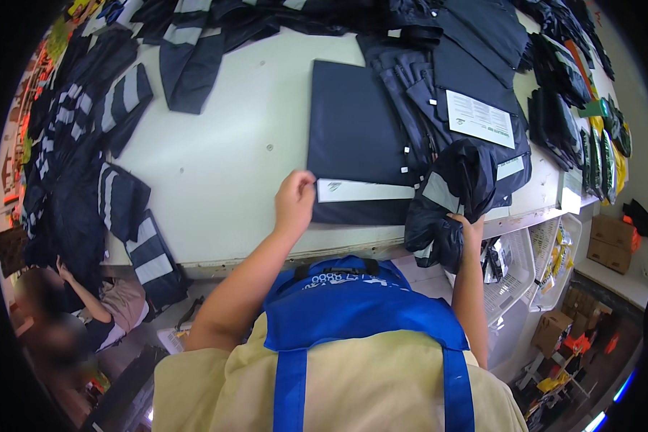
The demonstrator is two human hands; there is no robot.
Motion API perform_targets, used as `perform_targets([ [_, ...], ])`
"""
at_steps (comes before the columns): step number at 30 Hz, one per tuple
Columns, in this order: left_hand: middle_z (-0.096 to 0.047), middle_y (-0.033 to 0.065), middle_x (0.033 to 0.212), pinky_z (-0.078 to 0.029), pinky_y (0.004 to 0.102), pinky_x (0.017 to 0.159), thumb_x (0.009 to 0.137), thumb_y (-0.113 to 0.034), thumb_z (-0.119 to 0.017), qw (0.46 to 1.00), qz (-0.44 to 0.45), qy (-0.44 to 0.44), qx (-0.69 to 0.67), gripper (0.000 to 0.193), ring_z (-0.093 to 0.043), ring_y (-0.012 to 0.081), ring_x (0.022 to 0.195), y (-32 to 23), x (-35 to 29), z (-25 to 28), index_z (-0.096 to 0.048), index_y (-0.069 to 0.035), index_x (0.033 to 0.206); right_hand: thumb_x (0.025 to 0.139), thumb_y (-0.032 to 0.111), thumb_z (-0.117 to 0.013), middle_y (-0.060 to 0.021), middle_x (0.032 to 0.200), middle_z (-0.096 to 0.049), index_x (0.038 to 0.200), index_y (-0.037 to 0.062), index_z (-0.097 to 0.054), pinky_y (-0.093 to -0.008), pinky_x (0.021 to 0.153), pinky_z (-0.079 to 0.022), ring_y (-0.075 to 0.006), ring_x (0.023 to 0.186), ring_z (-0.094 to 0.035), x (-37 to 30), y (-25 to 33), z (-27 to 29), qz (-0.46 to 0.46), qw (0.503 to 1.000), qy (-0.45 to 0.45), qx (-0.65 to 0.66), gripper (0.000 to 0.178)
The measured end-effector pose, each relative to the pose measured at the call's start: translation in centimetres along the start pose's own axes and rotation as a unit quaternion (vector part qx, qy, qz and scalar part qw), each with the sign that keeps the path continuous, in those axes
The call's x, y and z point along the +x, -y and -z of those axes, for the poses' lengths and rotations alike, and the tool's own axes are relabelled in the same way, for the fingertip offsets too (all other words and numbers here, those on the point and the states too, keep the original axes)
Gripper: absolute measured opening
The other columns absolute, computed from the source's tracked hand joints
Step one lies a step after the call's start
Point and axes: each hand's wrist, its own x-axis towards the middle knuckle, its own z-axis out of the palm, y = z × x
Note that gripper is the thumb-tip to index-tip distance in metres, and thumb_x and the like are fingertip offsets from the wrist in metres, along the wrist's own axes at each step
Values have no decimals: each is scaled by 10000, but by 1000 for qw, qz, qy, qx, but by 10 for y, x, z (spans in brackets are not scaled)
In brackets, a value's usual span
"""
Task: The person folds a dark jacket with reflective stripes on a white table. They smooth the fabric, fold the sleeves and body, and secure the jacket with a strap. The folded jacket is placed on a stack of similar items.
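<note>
On the table in front of me lies a flat folded dark garment (356, 108), with a white printed strip (363, 191) across its near part. My left hand (295, 200) is at its left edge, fingers pinched together on the fabric beside the strip's upper corner. My right hand (470, 234) grips a bunched dark garment with grey bands (453, 194), which hangs partly over the table's front edge. Its fingers are partly hidden by the cloth. Behind the bundle, a white printed sheet (480, 119) rests on more dark garments.
The pale table (230, 158) carries dark banded garments (65, 165) on its left and stacked folded packs (556, 122) at right. White plastic baskets (511, 273) stand below the right edge. Cardboard boxes (610, 241) are farther right. Another person (111, 302) sits at lower left.
</note>
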Motion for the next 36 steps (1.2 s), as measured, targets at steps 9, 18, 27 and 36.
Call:
perform_targets([
  [9,-540,127,1004,-441,384,724,760,-195,-722,887,11,21,462,297,-538,269,885,-19,-79,78,-567,-104,997,593,73,-741,-170,1212,-562,1293,-24,-420,-306,972,-375,-284,1091,-528,-4,23,-12,40,998,37,-36,776],
  [18,-537,124,1027,-468,387,776,773,-56,-578,876,-186,138,424,362,-537,306,924,16,-32,75,-598,-91,1134,594,154,-758,-299,1123,-581,1346,-26,-304,-413,910,-444,-434,1058,-568,-40,107,-58,229,887,228,-330,896],
  [27,-549,110,1042,-479,351,826,778,-12,-596,888,-324,49,324,373,-549,288,949,-24,-11,105,-589,-85,1144,625,253,-690,-244,983,-611,1357,18,-352,-443,780,-499,-416,894,-608,-65,131,-141,364,602,539,-463,840],
  [36,-515,92,819,-489,357,704,727,-22,-587,899,-274,-8,341,244,-543,274,792,-68,-30,92,-574,-61,968,633,288,-715,-296,990,-629,1330,-16,-329,-450,852,-483,-433,957,-611,-48,125,-154,251,801,305,-449,854],
])
